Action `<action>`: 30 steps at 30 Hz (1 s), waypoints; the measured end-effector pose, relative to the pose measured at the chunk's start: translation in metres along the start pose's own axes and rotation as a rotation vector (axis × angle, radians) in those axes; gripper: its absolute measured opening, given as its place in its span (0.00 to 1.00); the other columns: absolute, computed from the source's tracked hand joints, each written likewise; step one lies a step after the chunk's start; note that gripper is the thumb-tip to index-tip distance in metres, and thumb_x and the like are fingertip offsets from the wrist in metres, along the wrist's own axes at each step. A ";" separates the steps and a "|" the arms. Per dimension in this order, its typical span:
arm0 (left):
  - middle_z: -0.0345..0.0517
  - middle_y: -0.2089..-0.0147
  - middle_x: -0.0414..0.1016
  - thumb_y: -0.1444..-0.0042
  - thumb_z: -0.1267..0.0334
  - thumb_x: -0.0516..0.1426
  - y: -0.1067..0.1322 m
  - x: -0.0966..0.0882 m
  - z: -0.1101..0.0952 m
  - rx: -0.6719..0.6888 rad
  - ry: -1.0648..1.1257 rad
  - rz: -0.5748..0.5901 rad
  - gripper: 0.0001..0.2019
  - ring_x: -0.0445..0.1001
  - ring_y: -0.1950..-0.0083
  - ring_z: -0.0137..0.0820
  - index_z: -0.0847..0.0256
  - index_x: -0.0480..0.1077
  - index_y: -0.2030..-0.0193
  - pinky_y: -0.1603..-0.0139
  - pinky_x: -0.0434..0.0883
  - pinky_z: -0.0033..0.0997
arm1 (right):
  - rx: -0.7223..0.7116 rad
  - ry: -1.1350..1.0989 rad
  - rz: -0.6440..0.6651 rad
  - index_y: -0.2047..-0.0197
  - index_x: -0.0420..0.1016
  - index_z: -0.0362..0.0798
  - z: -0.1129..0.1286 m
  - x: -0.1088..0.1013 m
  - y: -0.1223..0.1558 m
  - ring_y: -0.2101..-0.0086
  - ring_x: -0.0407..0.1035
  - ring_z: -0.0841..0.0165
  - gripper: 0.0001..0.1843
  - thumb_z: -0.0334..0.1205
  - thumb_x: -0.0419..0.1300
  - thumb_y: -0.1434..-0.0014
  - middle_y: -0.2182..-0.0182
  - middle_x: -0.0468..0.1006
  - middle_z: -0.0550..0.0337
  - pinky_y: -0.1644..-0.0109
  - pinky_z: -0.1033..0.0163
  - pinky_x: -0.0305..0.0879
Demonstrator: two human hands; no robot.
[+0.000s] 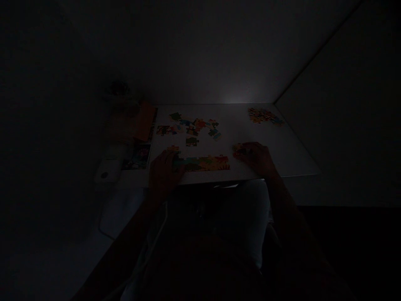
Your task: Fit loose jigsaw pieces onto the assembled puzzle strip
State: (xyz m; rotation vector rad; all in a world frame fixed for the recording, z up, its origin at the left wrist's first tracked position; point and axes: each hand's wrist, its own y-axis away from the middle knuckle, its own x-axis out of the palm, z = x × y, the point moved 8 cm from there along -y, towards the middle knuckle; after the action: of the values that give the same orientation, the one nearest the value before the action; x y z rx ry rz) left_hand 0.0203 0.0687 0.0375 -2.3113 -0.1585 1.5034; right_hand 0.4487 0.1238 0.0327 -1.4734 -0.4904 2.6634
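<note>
The scene is very dark. On a white table lies a joined strip of jigsaw pieces along the near edge. My left hand rests on the strip's left end, fingers curled over it. My right hand lies to the right of the strip, fingers bent over a loose puzzle piece. Several loose pieces are scattered in the middle of the table. Another small heap of pieces sits at the far right corner.
A picture card or box lid lies left of the table, with an orange flat object behind it. A white device sits further left. Walls close in behind and to the right.
</note>
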 end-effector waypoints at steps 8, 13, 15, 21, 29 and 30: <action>0.64 0.17 0.77 0.25 0.45 0.63 -0.001 -0.001 -0.001 -0.008 0.015 0.034 0.31 0.75 0.15 0.61 0.58 0.76 0.23 0.15 0.72 0.66 | 0.005 0.003 -0.013 0.45 0.88 0.58 0.000 -0.001 0.000 0.45 0.86 0.44 0.19 0.63 0.73 0.28 0.36 0.91 0.43 0.33 0.32 0.77; 0.67 0.15 0.75 0.23 0.46 0.60 -0.002 0.001 -0.003 0.023 -0.015 0.039 0.32 0.73 0.14 0.61 0.63 0.74 0.20 0.15 0.71 0.65 | 0.016 0.028 -0.021 0.43 0.88 0.57 -0.004 0.001 -0.002 0.40 0.86 0.41 0.21 0.63 0.72 0.28 0.38 0.91 0.43 0.31 0.31 0.76; 0.69 0.14 0.73 0.23 0.47 0.60 -0.002 0.003 -0.001 0.017 -0.030 0.052 0.33 0.71 0.13 0.63 0.64 0.74 0.20 0.14 0.70 0.67 | 0.069 0.045 -0.026 0.39 0.87 0.56 -0.009 0.002 -0.001 0.41 0.86 0.39 0.26 0.66 0.72 0.28 0.38 0.90 0.41 0.30 0.29 0.74; 0.65 0.13 0.71 0.24 0.53 0.60 -0.004 0.004 -0.001 0.035 0.007 0.091 0.34 0.68 0.10 0.58 0.60 0.71 0.15 0.10 0.66 0.65 | 0.119 0.039 -0.105 0.29 0.80 0.55 -0.010 0.001 -0.016 0.42 0.84 0.38 0.33 0.66 0.67 0.26 0.31 0.85 0.36 0.28 0.27 0.71; 0.61 0.15 0.75 0.24 0.46 0.65 -0.008 0.000 0.000 0.019 0.055 0.060 0.34 0.73 0.13 0.57 0.55 0.71 0.18 0.12 0.70 0.64 | 0.127 0.072 -0.008 0.30 0.84 0.52 0.031 0.067 -0.131 0.41 0.82 0.39 0.34 0.67 0.69 0.26 0.29 0.81 0.34 0.26 0.26 0.69; 0.61 0.15 0.76 0.24 0.45 0.65 -0.007 0.000 0.002 0.014 0.063 0.051 0.34 0.73 0.13 0.56 0.55 0.71 0.18 0.13 0.70 0.63 | 0.147 0.085 0.002 0.30 0.84 0.51 0.034 0.075 -0.143 0.38 0.80 0.36 0.36 0.68 0.69 0.27 0.30 0.81 0.32 0.26 0.25 0.68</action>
State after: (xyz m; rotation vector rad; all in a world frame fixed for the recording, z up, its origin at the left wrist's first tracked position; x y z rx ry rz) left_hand 0.0193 0.0763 0.0392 -2.3650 -0.0718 1.4492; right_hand 0.3651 0.2658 0.0315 -1.5367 -0.2814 2.5625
